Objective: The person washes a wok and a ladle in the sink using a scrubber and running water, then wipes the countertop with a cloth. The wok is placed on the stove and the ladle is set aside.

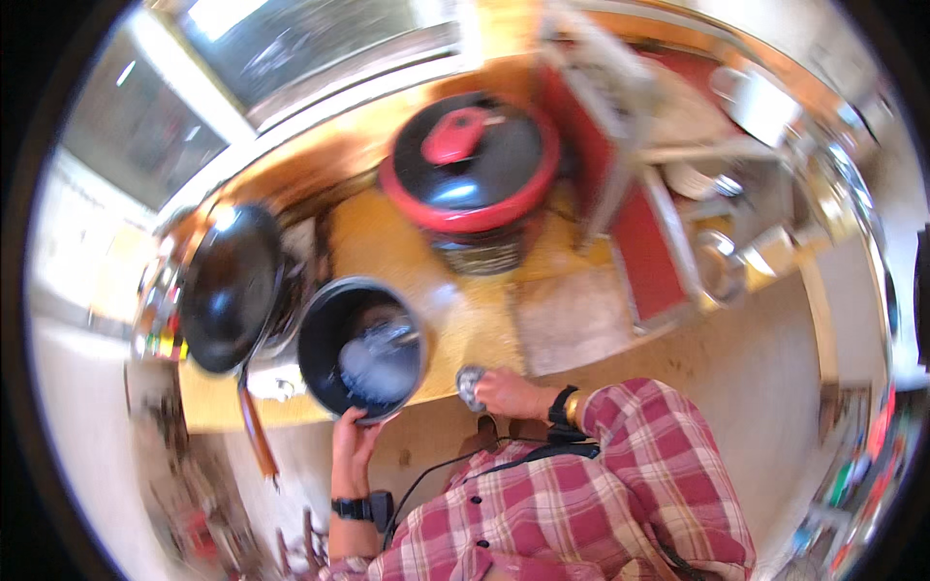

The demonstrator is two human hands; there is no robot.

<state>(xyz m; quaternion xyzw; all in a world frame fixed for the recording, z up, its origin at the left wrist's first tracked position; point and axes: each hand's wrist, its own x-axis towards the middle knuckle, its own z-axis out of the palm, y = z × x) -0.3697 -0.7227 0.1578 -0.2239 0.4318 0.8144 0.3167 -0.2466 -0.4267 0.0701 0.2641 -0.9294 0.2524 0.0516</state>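
Observation:
A deep pot with a dark inside (317, 347) is tilted toward me at the front edge of the yellow-topped table (472, 319). Whitish, cloudy water (381, 363) lies in its bottom. The fingers of my left hand (354, 439) grip the pot's near rim. To the right of the pot, just off the table's edge, my right hand (508, 393) is closed around a grey scouring pad (471, 386), which looks like steel wool. The pad is apart from the pot.
A black wok (232, 290) with a wooden handle (258, 436) sits on the left, its handle jutting past the table. A red cooker with a dark lid (501, 163) stands at the back. At right, a red-sided shelf (647, 254) holds a white mug (763, 105) and a glass bowl (718, 267).

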